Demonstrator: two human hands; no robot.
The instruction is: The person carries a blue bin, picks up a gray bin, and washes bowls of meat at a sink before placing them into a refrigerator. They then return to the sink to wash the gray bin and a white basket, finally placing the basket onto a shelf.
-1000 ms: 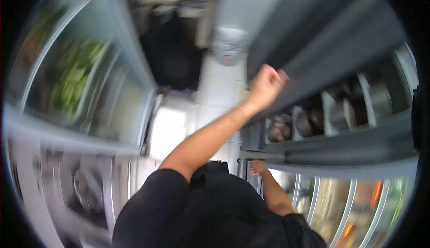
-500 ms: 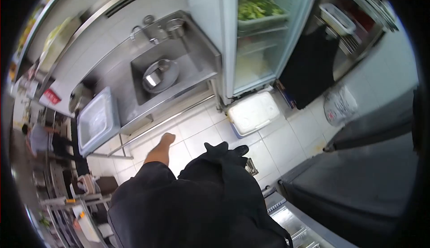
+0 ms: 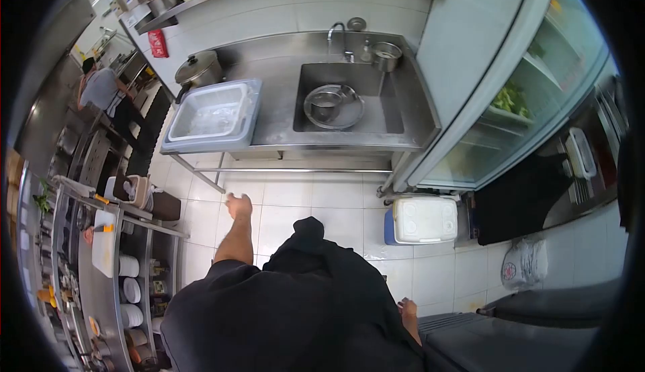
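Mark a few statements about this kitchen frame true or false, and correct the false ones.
1. The left hand rests on the cooler. False: it shows against the floor tiles, away from the cooler.
2. A round metal vessel sits in the sink. True.
3. The cooler stands open. False: it is closed.
4. In the picture, the pale tub is left of the sink. True.

Top point(image 3: 289, 315): matte black cloth, loose over the torso, soft creases, surface plain. Left sleeve point(image 3: 222, 276): black, short, simple hem; left hand point(image 3: 238, 205) bare. Right hand point(image 3: 407, 307) bare; sleeve end hidden by torso cloth. Front: black fold point(image 3: 308, 228), blunt tip; apron or top, cannot tell.
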